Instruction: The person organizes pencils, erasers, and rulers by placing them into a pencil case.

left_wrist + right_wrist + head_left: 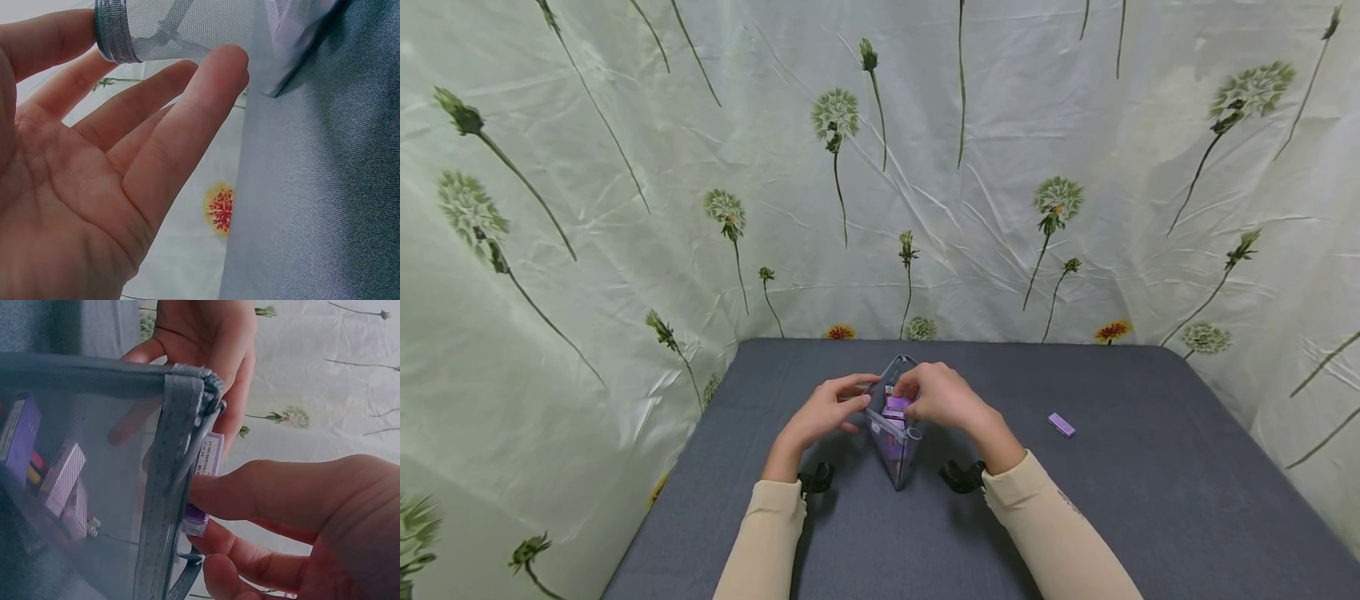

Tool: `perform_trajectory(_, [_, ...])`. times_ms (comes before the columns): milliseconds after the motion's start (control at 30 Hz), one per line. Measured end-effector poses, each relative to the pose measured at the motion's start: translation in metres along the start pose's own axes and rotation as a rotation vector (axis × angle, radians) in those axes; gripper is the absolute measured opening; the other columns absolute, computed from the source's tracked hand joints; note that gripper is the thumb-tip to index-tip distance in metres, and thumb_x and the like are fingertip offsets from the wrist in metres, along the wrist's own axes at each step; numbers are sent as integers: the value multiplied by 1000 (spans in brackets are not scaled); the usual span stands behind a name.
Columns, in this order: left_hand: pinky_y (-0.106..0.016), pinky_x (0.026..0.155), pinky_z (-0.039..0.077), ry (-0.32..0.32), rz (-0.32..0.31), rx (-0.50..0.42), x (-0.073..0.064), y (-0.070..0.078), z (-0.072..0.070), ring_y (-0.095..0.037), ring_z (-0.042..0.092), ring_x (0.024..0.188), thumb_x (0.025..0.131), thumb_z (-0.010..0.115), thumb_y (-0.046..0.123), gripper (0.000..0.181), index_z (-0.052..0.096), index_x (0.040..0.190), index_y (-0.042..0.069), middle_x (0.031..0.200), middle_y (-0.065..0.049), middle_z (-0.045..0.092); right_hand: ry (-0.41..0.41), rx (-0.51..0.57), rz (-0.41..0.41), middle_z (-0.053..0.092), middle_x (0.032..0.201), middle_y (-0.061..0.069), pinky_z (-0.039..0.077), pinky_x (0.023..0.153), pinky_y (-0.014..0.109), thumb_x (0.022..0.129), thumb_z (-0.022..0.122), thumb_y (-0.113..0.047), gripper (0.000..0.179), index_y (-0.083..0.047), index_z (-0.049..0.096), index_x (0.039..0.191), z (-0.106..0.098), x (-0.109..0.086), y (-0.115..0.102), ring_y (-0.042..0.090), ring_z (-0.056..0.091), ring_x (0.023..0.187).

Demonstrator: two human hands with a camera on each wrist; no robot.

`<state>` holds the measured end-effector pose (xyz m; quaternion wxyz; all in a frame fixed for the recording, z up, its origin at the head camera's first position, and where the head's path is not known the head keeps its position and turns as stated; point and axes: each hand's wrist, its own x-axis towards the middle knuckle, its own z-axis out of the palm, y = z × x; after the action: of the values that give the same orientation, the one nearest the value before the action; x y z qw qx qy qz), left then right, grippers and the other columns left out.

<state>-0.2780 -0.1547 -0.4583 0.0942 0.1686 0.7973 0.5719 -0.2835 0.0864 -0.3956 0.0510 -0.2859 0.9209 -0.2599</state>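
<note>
A grey see-through mesh zip pouch (898, 467) stands upright on the table with its mouth open. My left hand (822, 414) holds the pouch's rim at the left side, its other fingers spread loosely in the left wrist view. Over the mouth, my right hand (946, 398) pinches a small purple box (210, 455) with printed text, right beside the zip edge. Through the mesh show a darker purple box (22, 434), a striped lilac box (62, 478) and some thin coloured items. A ring pull hangs at the zip's near end.
Another small lilac box (1062, 425) lies on the dark grey table (1150, 500), right of the pouch. Behind the table hangs a pale curtain (775, 150) printed with dandelions. Black bands with a camera sit on both wrists.
</note>
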Motion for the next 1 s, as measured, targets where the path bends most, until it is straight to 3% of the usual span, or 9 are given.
perform_trajectory(233, [-44,72,60,7,-7,13,2,-1,2,-35,60,119,103,61,20,41,58,143,26,145,-11,54,-32,13,33,71,98,-4,54,69,33,80,84,-7,35,-21,77,111,-2,-3,0,17,66,90])
perform_trajectory(400, [-43,73,60,12,-4,27,2,0,3,-34,61,119,101,64,27,39,60,140,29,145,-8,54,32,9,56,71,99,-5,53,69,34,81,83,-9,33,-22,77,111,-6,-8,4,16,66,89])
perform_trajectory(567, [-42,75,60,8,5,40,1,5,3,-33,58,122,101,63,28,44,57,144,23,147,-14,52,85,11,69,70,96,-7,53,67,33,84,82,-13,27,-24,77,107,-15,-15,7,11,64,83])
perform_trajectory(733, [-42,75,60,14,3,59,1,5,3,-32,57,124,102,62,25,45,55,146,20,149,-12,51,129,6,58,70,97,-4,53,72,36,85,81,-14,25,-22,77,107,-26,-25,12,14,63,86])
perform_trajectory(1000, [-41,76,60,14,10,70,-2,4,3,-33,56,126,102,61,27,45,55,146,20,149,-11,50,184,19,84,71,101,1,52,71,37,87,79,-12,25,-19,77,111,-42,-47,34,16,62,86])
